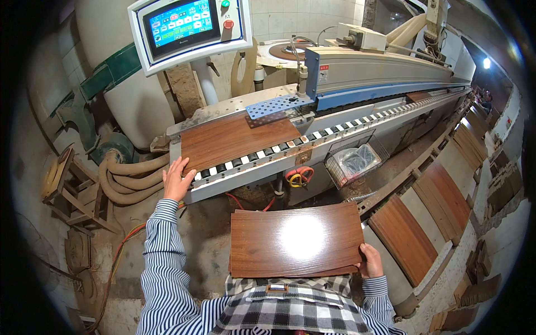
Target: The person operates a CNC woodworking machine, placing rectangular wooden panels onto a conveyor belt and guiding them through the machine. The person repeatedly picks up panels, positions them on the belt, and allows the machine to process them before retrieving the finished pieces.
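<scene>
A brown wood-grain panel (pixel 234 139) lies flat on the feed end of a long edge-banding machine (pixel 385 67), its far right corner beneath a blue perforated plate (pixel 279 106). My left hand (pixel 177 180) rests at the panel's near left corner, fingers stretched out and touching it. In front of my body is a small stack of similar wood-grain panels (pixel 257 245), with bright glare on the top one. My right hand (pixel 371 261) grips the stack at its right edge, thumb on top; the fingers underneath are hidden.
Black-and-white conveyor pads (pixel 268 152) run along the machine's near side. A control screen (pixel 181 25) stands at the back left. A wire basket (pixel 357 159) hangs off the machine. More panels (pixel 402 237) lie on a roller track at right. Hoses (pixel 131 187) and a wooden stool (pixel 84 190) occupy the left.
</scene>
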`<state>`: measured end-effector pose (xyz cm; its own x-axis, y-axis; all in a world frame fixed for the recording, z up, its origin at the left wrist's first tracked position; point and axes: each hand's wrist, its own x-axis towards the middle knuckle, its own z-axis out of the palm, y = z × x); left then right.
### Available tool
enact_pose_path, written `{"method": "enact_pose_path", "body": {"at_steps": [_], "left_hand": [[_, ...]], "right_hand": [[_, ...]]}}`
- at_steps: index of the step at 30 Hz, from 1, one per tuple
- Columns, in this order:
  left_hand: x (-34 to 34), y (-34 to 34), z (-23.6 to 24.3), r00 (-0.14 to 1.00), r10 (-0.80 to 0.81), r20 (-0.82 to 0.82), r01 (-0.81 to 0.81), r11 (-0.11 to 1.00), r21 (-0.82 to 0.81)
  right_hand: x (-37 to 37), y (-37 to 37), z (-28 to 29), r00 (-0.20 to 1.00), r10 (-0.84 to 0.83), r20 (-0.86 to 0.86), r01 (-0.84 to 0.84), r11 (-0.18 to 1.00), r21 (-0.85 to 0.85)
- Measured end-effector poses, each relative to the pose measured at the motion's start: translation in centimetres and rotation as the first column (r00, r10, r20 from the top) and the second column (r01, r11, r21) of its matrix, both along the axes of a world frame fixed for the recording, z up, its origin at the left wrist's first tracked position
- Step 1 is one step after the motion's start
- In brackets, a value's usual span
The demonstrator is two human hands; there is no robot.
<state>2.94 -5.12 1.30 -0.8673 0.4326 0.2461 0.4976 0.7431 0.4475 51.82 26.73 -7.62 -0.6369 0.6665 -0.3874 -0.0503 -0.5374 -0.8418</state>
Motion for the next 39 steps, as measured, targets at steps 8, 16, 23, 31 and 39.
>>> {"method": "enact_pose_path", "body": {"at_steps": [8,16,23,31,39], "left_hand": [[0.3,1.1,0.3,1.0,0.002,-0.005,-0.003,0.999,-0.036],[1.3,5.0,0.7,0.999,-0.002,-0.04,-0.002,0.994,-0.108],[1.9,11.0,0.1,0.993,-0.064,-0.095,0.052,0.991,-0.12],[2.7,15.7,-0.2,0.981,-0.175,-0.083,0.178,0.984,0.025],[4.0,8.8,-0.4,0.896,-0.443,0.021,0.347,0.73,0.589]], "right_hand": [[0.1,-0.1,0.2,0.999,0.032,0.002,-0.032,0.999,0.031],[-0.3,-0.5,0.5,1.0,0.013,-0.019,-0.012,0.999,0.047],[-0.1,-0.9,-0.3,0.998,-0.022,-0.051,0.033,0.975,0.218],[0.8,-1.5,1.7,0.981,0.082,-0.176,-0.045,0.978,0.206],[0.2,-0.7,2.0,0.959,0.036,-0.282,0.006,0.989,0.146]]}}
